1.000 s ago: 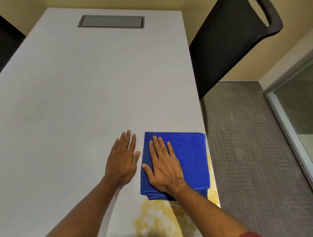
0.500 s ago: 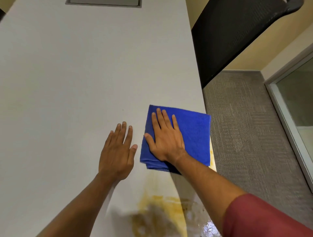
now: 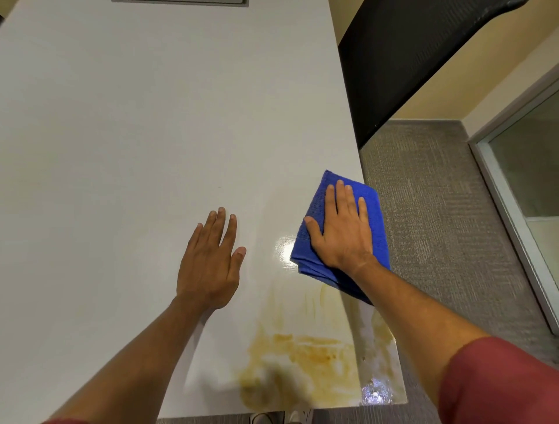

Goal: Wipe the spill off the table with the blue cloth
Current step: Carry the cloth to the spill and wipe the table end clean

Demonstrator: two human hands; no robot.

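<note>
A folded blue cloth [image 3: 376,218] lies on the white table [image 3: 136,136] at its right edge, partly overhanging it. My right hand [image 3: 341,230] presses flat on the cloth with fingers spread. My left hand [image 3: 211,260] rests flat on the bare tabletop, a short way left of the cloth, holding nothing. A yellow-brown spill [image 3: 302,360] spreads over the near right corner of the table, below both hands, with faint smears reaching up toward the cloth. A wet shine shows just left of the cloth.
A black chair [image 3: 408,60] stands against the table's right side, further back. Grey carpet [image 3: 438,212] lies to the right, with a glass door frame [image 3: 520,187] beyond. A grey hatch [image 3: 181,1] is set in the table's far end.
My right hand has slid the cloth to the right, to the table's edge, leaving smears and a wet patch behind. My left hand has stayed flat on the table.
</note>
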